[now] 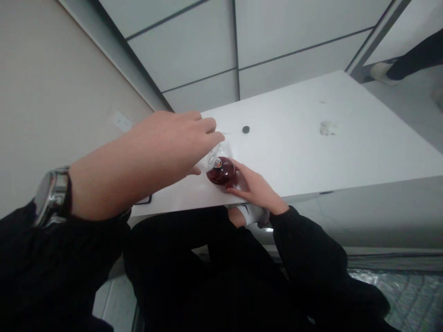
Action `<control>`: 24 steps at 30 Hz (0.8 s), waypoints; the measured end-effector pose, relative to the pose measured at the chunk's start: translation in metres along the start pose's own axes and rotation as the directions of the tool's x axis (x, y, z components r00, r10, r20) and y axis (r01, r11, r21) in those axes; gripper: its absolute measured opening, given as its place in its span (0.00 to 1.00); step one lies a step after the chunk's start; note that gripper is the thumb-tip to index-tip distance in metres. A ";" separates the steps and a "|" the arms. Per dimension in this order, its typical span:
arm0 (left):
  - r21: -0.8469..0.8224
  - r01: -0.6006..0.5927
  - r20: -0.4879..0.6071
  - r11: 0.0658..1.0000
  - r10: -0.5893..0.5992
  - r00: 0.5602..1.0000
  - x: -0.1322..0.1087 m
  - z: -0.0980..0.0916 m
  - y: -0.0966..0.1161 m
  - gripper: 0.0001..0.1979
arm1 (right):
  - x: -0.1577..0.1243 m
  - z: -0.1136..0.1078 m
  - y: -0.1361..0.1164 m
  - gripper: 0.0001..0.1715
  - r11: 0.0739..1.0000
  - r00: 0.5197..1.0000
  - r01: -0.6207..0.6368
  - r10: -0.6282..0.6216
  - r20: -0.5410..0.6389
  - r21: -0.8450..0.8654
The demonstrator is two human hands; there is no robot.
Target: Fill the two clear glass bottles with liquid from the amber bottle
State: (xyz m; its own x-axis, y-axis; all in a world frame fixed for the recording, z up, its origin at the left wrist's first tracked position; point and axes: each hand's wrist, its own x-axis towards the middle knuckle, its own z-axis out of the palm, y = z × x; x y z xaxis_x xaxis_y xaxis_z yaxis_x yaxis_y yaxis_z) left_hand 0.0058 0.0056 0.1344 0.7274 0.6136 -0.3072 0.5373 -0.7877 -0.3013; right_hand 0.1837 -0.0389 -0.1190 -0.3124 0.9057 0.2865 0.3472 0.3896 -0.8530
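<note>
On table [311,152]: bottle [220,166], dark red liquid [224,175] inside, in right hand [258,189] grip; left hand [166,147] grip unclear.

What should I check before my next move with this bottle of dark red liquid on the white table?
1. Right hand steadies bottle: ok, fingers hold its side.
2. Left hand above bottle top: ok; its grip, cannot tell.
3. Bottle mouth shut: cannot tell, left hand hides it.
4. Bottle away from table edge: not ok, it stands near the front edge.
5. Black cap located: ok, lying on the table beyond the bottle, untouched.
</note>
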 end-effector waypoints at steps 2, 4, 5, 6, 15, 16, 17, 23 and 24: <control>0.020 0.027 0.014 0.999 -0.027 1.000 -0.005 0.004 -0.001 0.17 | 0.001 0.001 0.000 0.47 1.000 1.000 0.004 -0.004 -0.009 0.001; 0.026 0.052 0.011 0.998 -0.052 0.999 -0.010 0.011 -0.004 0.22 | 0.001 0.001 0.000 0.46 1.000 1.000 0.011 -0.011 -0.008 0.003; 0.015 0.064 0.000 0.998 -0.064 0.998 -0.013 0.015 -0.006 0.26 | 0.001 0.002 0.000 0.46 1.000 1.000 0.014 -0.014 -0.003 0.004; -0.006 0.075 -0.016 0.997 -0.075 0.997 -0.015 0.020 -0.008 0.29 | 0.002 0.002 0.001 0.46 1.000 1.000 0.015 -0.015 0.002 0.003; -0.312 0.131 -0.149 0.941 -0.184 0.972 -0.032 0.079 -0.031 0.36 | -0.001 0.007 0.011 0.48 1.000 0.999 -0.005 0.005 -0.043 -0.002; -0.356 0.125 -0.167 0.926 -0.195 0.967 -0.033 0.087 -0.033 0.36 | -0.001 0.007 0.012 0.48 1.000 0.999 -0.010 0.009 -0.045 -0.006; -0.409 0.119 -0.186 0.905 -0.210 0.960 -0.035 0.098 -0.035 0.36 | 0.000 0.007 0.012 0.49 1.000 0.999 -0.013 0.012 -0.045 -0.013; -0.854 -0.040 -0.289 0.519 -0.409 0.866 -0.037 0.179 -0.038 0.38 | 0.000 0.007 0.016 0.48 0.997 0.998 -0.047 0.044 -0.051 -0.053; -0.907 -0.078 -0.275 0.413 -0.442 0.854 -0.037 0.194 -0.036 0.39 | 0.000 0.007 0.018 0.49 0.997 0.997 -0.055 0.052 -0.054 -0.056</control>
State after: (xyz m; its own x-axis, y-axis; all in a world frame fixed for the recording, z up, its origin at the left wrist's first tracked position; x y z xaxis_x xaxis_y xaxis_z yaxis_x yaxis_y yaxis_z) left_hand -0.1232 0.0223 -0.0180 0.5007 0.8574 0.1191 0.5524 -0.4224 0.7186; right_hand 0.1834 -0.0333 -0.1376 -0.2453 0.9326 0.2647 0.4128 0.3475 -0.8419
